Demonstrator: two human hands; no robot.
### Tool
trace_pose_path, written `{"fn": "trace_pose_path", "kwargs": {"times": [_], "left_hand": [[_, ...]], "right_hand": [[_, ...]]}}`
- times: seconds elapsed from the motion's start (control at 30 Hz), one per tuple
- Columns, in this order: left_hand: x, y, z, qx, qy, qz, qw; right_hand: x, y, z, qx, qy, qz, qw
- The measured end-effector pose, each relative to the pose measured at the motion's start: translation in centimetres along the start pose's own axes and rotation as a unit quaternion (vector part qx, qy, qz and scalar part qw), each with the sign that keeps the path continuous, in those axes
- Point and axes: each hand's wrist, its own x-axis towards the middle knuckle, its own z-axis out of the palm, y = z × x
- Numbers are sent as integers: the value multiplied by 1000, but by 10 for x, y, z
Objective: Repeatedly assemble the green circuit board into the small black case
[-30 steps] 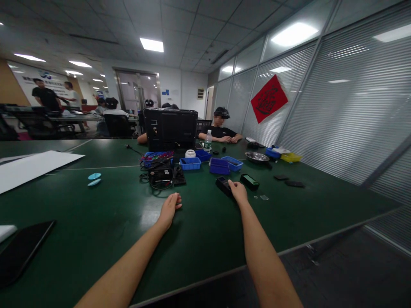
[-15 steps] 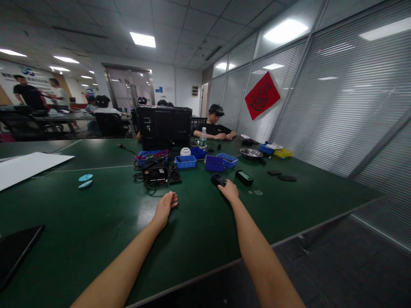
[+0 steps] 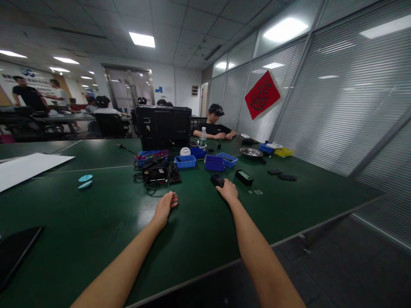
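The right hand (image 3: pixel 228 190) has its fingers bent over the near end of a black handheld device (image 3: pixel 217 179), which lies at its eleven o'clock on the green worktop (image 3: pixel 199 244). They touch it, but whether they grip it or merely rest there I cannot tell. That low contact leaves the far part and its small screen uncovered, probably so the wearer can see it. Between eight and nine o'clock from the right hand, the left hand (image 3: pixel 164 208) lies loosely half-curled with nothing visible in it, seemingly just parked.

Around the right hand, a black box with a greenish window (image 3: pixel 244 177) sits near at one to two o'clock, apparently limiting room on that side; a small ring (image 3: pixel 250 192) and a clear plate (image 3: pixel 258 192) lie at three. A dark blue bin (image 3: pixel 214 163) blocks the way just past the device, with a lighter blue bin (image 3: pixel 227 160) beside it at twelve. At ten o'clock, a black cabled unit (image 3: pixel 155 174) sits well apart.
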Motion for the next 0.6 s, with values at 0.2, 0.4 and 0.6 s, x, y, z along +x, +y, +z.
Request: {"fn": "trace_pose_path", "kwargs": {"times": [0.2, 0.4, 0.6], "left_hand": [[2, -2, 0, 3, -2, -2, 1000], [3, -2, 1, 1, 4, -7, 1000], [3, -2, 0, 5, -3, -2, 1000]], "right_hand": [[-7, -12, 0, 7, -30, -45, 999], [-16, -23, 1, 5, -29, -66, 997], [-17, -24, 0, 0, 1, -61, 998]]}}
